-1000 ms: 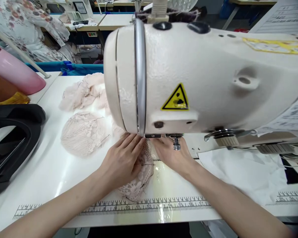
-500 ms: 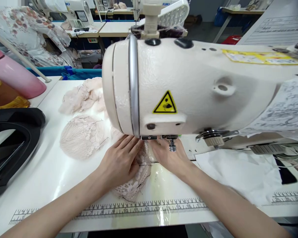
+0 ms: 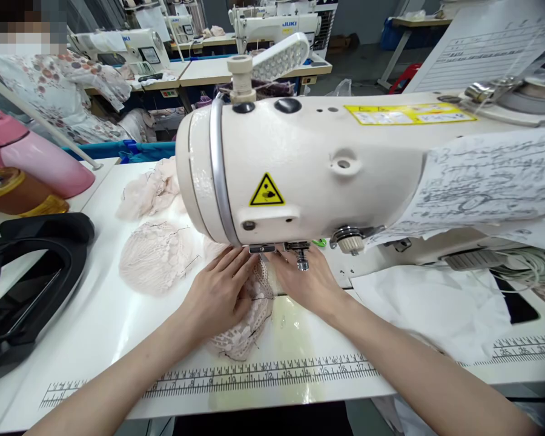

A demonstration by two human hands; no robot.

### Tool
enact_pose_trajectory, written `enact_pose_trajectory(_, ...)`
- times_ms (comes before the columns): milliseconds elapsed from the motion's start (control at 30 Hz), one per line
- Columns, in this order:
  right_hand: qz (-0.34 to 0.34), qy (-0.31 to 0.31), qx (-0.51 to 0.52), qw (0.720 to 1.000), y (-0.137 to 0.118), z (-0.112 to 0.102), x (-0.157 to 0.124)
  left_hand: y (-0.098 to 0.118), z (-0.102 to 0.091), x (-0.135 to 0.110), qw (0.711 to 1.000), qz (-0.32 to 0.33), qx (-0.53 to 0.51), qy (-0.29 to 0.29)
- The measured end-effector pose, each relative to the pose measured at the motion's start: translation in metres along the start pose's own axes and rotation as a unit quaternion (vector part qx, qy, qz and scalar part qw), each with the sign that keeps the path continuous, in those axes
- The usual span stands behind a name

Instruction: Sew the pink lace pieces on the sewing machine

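My left hand (image 3: 224,290) lies flat, fingers stretched, on a pale pink lace piece (image 3: 243,336) with dark thread tails. Its fingertips reach the left side of the sewing machine's head (image 3: 300,163). On the other side of the needle area is my right hand (image 3: 306,278), palm down with its fingers reaching forward under the head. The presser fixtures partly cover those fingers, and their tips are hard to see. Between the hands, the lace's edge band runs in under the machine. The needle and presser foot are hidden.
Left of my hands lie a rounded lace piece (image 3: 157,257) and a crumpled pink heap (image 3: 149,191). A black visor-like object (image 3: 36,290), an amber jar (image 3: 25,191) and a pink bottle (image 3: 40,157) stand further left. White cloth (image 3: 431,309) lies right. A person (image 3: 68,91) sits beyond.
My viewpoint has shifted, so the machine head appears smaller and further left, with more of the room showing behind. Both hands keep nearly the same place on the lace and table.
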State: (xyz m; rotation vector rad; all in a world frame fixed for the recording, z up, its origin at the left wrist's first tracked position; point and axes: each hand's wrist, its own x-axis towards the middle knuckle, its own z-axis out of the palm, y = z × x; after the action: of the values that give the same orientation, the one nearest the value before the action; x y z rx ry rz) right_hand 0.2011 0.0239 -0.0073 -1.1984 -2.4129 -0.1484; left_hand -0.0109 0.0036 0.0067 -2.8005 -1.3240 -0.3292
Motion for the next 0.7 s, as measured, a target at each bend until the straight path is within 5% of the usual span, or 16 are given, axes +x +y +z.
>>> enact_pose_trajectory(133, -0.025, 0.020, -0.066, 0.997, 0.001, -0.005, 0.002, 0.000, -0.002, 0.001, 1.000, 0.009, 0.021, 0.005)
enact_pose_trajectory(267, -0.102, -0.003, 0.010, 0.995, 0.005, -0.010, 0.000, 0.007, -0.024, -0.005, 0.998, 0.040, 0.033, 0.038)
enact_pose_trajectory(400, -0.166, -0.024, 0.109, 0.980, 0.009, -0.009, 0.001, 0.014, -0.052, -0.032, 0.977, 0.208, 0.040, 0.040)
enact_pose_trajectory(500, -0.179, -0.050, 0.170, 0.968, 0.010, -0.007, 0.003, 0.016, -0.053, -0.060, 0.947, 0.306, 0.095, 0.028)
enact_pose_trajectory(600, -0.176, -0.075, 0.203, 0.960, 0.010, -0.006, 0.002, 0.018, -0.044, -0.081, 0.952, 0.286, 0.106, 0.027)
enact_pose_trajectory(700, -0.171, -0.063, 0.225, 0.957, 0.010, -0.005, 0.002, 0.020, -0.043, -0.087, 0.984, 0.168, 0.041, 0.050)
